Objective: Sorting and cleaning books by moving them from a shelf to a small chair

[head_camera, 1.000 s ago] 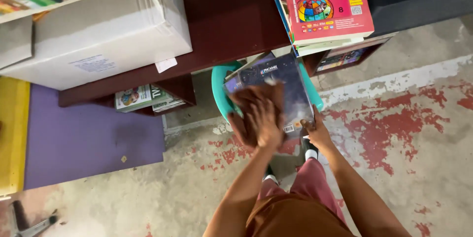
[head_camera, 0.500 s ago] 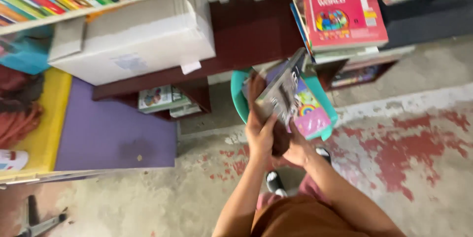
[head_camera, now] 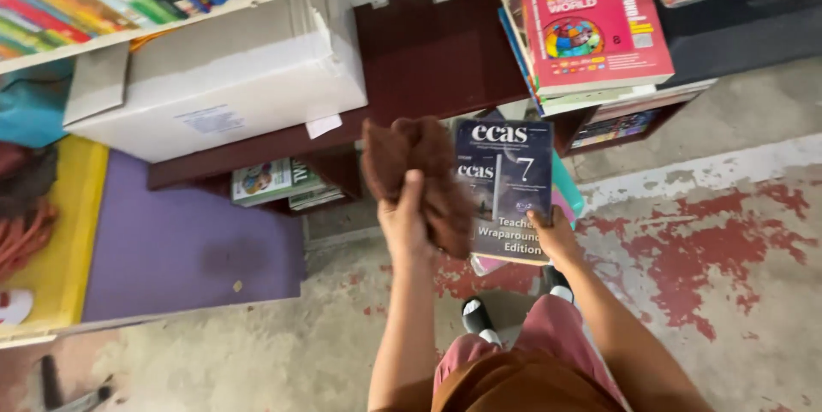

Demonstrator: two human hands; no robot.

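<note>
My left hand point(head_camera: 404, 222) is clenched on a brown cloth point(head_camera: 417, 174), fingers bunching it so it stands up above my knuckles and drapes down beside them. The cloth sits just left of the dark book point(head_camera: 507, 189), touching or overlapping its left edge; I can't tell which. My right hand point(head_camera: 554, 236) grips that book at its lower right corner, thumb on the cover. The book's long axis runs away from me, top edge pointing toward the dark wooden shelf point(head_camera: 428, 52), cover facing up at the camera. The left hand is the one nearer the cover's middle. More books point(head_camera: 567, 198) seem to lie under it, over a teal stool. A red book point(head_camera: 591, 18) tops a stack to the upper right; a white box point(head_camera: 223, 78) sits to the left.
</note>
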